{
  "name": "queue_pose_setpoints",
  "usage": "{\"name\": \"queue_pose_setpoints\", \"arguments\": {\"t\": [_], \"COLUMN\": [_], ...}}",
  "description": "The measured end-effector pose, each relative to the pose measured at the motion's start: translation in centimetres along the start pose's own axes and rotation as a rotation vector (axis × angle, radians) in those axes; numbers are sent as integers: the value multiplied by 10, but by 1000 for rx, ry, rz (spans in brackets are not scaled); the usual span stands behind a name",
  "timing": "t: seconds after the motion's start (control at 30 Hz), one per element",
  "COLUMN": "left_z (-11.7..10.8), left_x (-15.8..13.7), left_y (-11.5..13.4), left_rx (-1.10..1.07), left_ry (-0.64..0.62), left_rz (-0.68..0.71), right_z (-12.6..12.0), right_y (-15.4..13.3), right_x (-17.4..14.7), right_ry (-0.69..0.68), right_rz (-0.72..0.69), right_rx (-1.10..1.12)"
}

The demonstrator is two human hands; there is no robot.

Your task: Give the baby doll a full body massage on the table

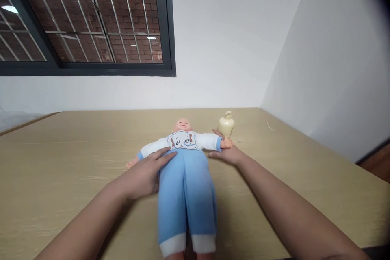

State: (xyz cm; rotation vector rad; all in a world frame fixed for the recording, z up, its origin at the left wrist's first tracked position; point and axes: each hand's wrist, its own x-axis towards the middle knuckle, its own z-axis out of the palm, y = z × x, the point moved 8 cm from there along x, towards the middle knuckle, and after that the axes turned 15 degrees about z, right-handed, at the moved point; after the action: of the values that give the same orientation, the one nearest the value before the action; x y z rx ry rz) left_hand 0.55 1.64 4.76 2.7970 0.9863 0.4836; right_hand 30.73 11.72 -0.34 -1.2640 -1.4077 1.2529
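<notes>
A baby doll lies on its back, its head toward the wall and its legs toward me. It wears blue trousers and a white top with an elephant print. My left hand rests against the doll's waist and hip, fingers spread over the cloth. On the other side, my right hand is under the doll's outstretched forearm, thumb and a finger showing apart on either side of it. The doll's small hand covers part of mine. Just beyond stands a cream pump bottle.
The doll and bottle are on a wide tan tabletop that meets a white wall. A dark-framed window with metal bars is at upper left. A thin pale strand lies right of the bottle.
</notes>
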Motion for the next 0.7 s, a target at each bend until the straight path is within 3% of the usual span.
{"name": "queue_pose_setpoints", "arguments": {"t": [0.1,0.2,0.43,0.53,0.7], "left_z": [8,16,41,47,38], "left_x": [2,7,14,13,10], "left_y": [7,23,90,100,97], "left_rx": [85,130,206,271,303], "left_ry": [-39,-44,-23,60,294], "left_rz": [47,124,505,603,603], "right_z": [6,3,-12,-14,-15], "right_y": [0,9,23,25,19], "right_x": [2,9,17,16,13], "right_ry": [-4,22,104,123,170], "right_rz": [-35,28,135,151,123], "right_rx": [-40,146,389,422,386]}}
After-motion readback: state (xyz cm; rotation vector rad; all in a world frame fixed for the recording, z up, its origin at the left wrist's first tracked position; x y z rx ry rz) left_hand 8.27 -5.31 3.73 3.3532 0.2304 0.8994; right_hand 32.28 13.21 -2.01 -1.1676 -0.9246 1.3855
